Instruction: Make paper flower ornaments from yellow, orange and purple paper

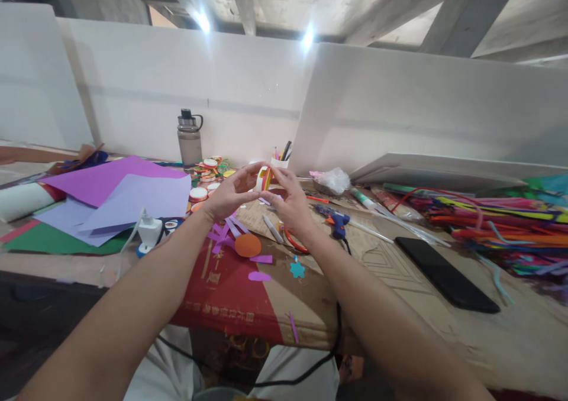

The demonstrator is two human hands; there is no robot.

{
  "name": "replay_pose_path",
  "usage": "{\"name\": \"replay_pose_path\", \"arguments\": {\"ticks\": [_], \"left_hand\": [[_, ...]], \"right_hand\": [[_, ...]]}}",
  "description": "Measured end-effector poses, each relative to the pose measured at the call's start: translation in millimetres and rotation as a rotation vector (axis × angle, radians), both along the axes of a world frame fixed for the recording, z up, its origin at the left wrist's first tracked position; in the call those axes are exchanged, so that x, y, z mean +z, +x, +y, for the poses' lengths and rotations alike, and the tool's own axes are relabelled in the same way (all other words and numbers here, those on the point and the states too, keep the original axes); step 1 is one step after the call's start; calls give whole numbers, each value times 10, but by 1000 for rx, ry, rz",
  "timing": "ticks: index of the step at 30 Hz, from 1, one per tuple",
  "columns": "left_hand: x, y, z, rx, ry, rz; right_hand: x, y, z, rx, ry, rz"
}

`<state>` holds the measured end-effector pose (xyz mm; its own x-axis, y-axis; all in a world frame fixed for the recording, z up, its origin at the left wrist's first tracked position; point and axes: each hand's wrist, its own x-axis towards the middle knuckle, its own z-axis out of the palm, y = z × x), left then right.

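Note:
Both my hands hold a small ring-shaped piece [263, 179], white with red and yellow, raised over the middle of the table. My left hand [234, 190] grips its left side, fingers curved over the top and thumb below. On its right side my right hand [289, 199] closes with fingers and thumb. Under the hands lie an orange oval [247, 245], purple paper strips [261, 259] and a teal flower-shaped piece [297, 268]. A white pen-like stick [273, 229] rests just below my right hand.
Purple sheets [142, 197] and a white plug [149, 230] lie left, a bottle [189, 141] behind. Round pieces [198, 194] sit left of my hands. Rightward are a blue glue gun [339, 223], a black phone [446, 274] and colourful pipe cleaners [501, 220].

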<state>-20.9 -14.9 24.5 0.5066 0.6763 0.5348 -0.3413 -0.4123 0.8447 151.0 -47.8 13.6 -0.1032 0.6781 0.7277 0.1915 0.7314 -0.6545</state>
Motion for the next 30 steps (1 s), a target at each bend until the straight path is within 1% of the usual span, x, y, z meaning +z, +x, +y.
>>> {"name": "replay_pose_path", "arguments": {"ticks": [8,13,16,18,20,21,23,24,26,28,30], "left_hand": [[-22,5,45,-47,-15,3],[4,6,9,-80,-81,-17],[24,10,-32,-119,-174,-6],[16,45,-64,-170,-261,-9],[-24,117,-91,-200,-338,-47],[-55,164,-101,-180,-361,-80],[-125,259,-110,-58,-381,-148],[-155,299,-109,-10,-398,-183],[-186,341,-97,23,-462,-271],[-164,330,-83,-18,-552,-341],[-99,285,-79,-90,-638,-396]], "right_hand": [[-20,21,53,8,27,11],[16,19,12,-63,58,12],[4,7,-5,-155,66,-21],[-28,-13,-11,-260,58,-65],[-68,-39,-16,-383,63,-136],[-86,-52,-19,-438,77,-178],[-108,-72,-24,-513,117,-266],[-109,-78,-28,-529,137,-300],[-93,-81,-39,-529,169,-319],[-65,-76,-54,-506,187,-269],[-47,-74,-69,-472,184,-201]]}}
